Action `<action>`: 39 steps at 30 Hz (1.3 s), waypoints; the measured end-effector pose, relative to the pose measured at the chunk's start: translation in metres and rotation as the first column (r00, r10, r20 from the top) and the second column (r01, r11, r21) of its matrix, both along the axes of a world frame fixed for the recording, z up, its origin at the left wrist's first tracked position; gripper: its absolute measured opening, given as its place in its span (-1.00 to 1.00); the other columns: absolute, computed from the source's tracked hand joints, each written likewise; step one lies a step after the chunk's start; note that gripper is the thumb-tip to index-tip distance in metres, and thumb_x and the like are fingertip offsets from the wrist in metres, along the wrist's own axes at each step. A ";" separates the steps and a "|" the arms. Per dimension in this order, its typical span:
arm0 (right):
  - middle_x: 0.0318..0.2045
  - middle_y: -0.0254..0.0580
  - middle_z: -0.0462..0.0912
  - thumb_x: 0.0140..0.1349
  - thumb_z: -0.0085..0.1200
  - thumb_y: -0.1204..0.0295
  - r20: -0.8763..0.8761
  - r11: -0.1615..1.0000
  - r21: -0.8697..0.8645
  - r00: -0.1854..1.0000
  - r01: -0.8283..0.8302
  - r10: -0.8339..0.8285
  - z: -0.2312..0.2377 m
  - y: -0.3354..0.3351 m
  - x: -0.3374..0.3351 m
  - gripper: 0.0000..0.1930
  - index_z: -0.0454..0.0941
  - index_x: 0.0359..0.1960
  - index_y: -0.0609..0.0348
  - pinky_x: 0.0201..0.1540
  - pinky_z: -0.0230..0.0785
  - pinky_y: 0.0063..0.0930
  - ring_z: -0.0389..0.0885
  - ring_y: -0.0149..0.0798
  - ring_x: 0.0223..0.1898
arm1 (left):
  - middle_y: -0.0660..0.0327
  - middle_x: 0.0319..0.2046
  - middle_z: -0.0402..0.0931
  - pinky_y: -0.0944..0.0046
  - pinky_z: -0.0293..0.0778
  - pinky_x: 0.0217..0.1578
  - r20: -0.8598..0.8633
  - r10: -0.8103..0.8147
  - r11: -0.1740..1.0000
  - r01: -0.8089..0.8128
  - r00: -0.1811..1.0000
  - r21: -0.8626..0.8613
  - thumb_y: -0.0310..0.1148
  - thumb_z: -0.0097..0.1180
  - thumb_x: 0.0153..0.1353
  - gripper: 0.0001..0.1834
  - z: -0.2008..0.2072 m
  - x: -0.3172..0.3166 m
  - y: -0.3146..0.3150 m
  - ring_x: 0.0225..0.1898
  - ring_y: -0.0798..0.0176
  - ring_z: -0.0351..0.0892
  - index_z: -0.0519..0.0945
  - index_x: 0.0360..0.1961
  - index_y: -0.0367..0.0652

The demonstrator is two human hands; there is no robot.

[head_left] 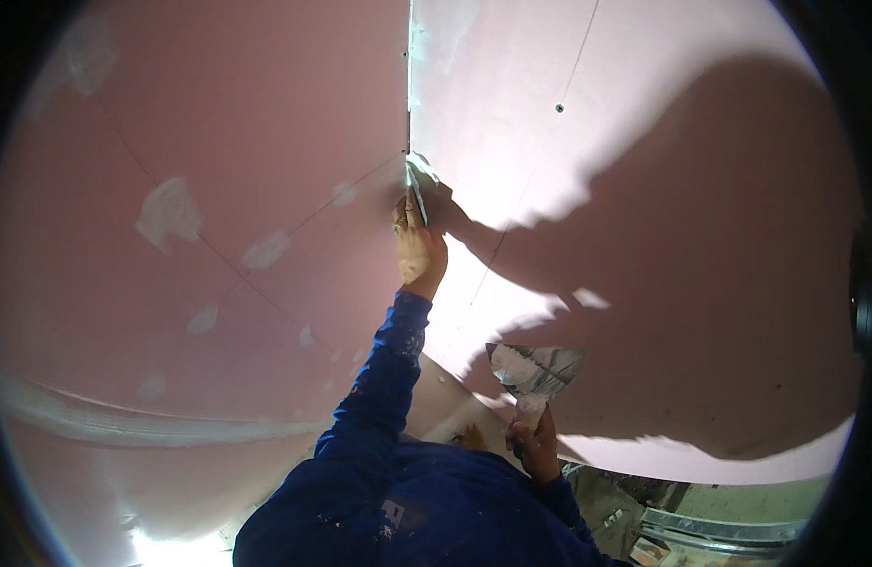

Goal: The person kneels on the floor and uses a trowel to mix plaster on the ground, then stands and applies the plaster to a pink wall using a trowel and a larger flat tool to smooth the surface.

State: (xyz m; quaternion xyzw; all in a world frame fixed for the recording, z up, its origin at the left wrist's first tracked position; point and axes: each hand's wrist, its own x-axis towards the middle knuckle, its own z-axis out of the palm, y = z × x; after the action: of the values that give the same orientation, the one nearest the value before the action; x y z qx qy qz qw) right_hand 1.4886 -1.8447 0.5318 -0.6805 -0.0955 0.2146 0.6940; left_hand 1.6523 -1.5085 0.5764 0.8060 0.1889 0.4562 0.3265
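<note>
My left hand (422, 253) reaches up to the inside corner where two pink plasterboard panels meet. Its fingers are closed on a putty knife (420, 200), seen nearly edge-on, with pale wet compound (419, 163) around its tip at the joint. The handle is hidden in the hand. Lower and to the right, my right hand (537, 446) grips the pale handle of a wide taping knife (540, 370), blade up. White compound lies on the left part of that blade, in front of my chest.
The left panel (266, 104) bears several dried filler patches and pencil lines. On the right panel (634, 57) is a dark screw head (560, 109) and the large shadow of my arm and body. Metal profiles (719, 531) and debris lie at the lower right.
</note>
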 end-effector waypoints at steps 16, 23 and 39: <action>-0.40 -0.35 0.49 0.25 0.16 0.27 0.011 1.000 0.025 1.000 0.019 -0.019 0.015 0.010 -0.002 -0.53 0.29 0.10 0.17 -0.54 0.26 -0.62 0.43 -0.52 -0.52 | -0.27 0.19 0.31 -0.07 0.29 0.26 -0.038 -0.108 0.993 0.109 0.993 0.035 -0.58 -0.12 0.18 -0.40 0.057 -0.021 0.002 0.22 -0.31 0.32 0.25 0.31 -0.38; -0.42 -0.36 0.49 0.25 0.21 0.13 -0.053 0.994 0.111 0.999 -0.005 0.011 0.019 0.008 0.000 -0.44 0.28 0.12 0.18 -0.54 0.25 -0.64 0.44 -0.53 -0.52 | -0.28 0.17 0.35 -0.09 0.28 0.25 -0.025 -0.138 0.990 0.139 0.990 0.038 -0.57 -0.14 0.18 -0.40 0.052 -0.053 -0.020 0.20 -0.33 0.33 0.25 0.31 -0.40; -0.40 -0.36 0.52 0.27 0.19 0.15 0.007 0.997 0.070 1.000 0.023 -0.023 0.001 0.004 0.003 -0.49 0.33 0.11 0.19 -0.53 0.25 -0.62 0.41 -0.53 -0.53 | -0.24 0.28 0.15 -0.10 0.18 0.33 -0.131 0.121 0.986 -0.104 0.984 0.128 -0.56 -0.02 0.19 -0.29 0.074 0.017 0.006 0.30 -0.29 0.16 0.08 0.37 -0.48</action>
State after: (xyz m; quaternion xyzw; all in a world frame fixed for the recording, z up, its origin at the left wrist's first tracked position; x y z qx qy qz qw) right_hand 1.4913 -1.8402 0.5324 -0.6578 -0.0978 0.2006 0.7193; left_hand 1.6693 -1.5023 0.6500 0.8419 0.2285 0.4276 0.2371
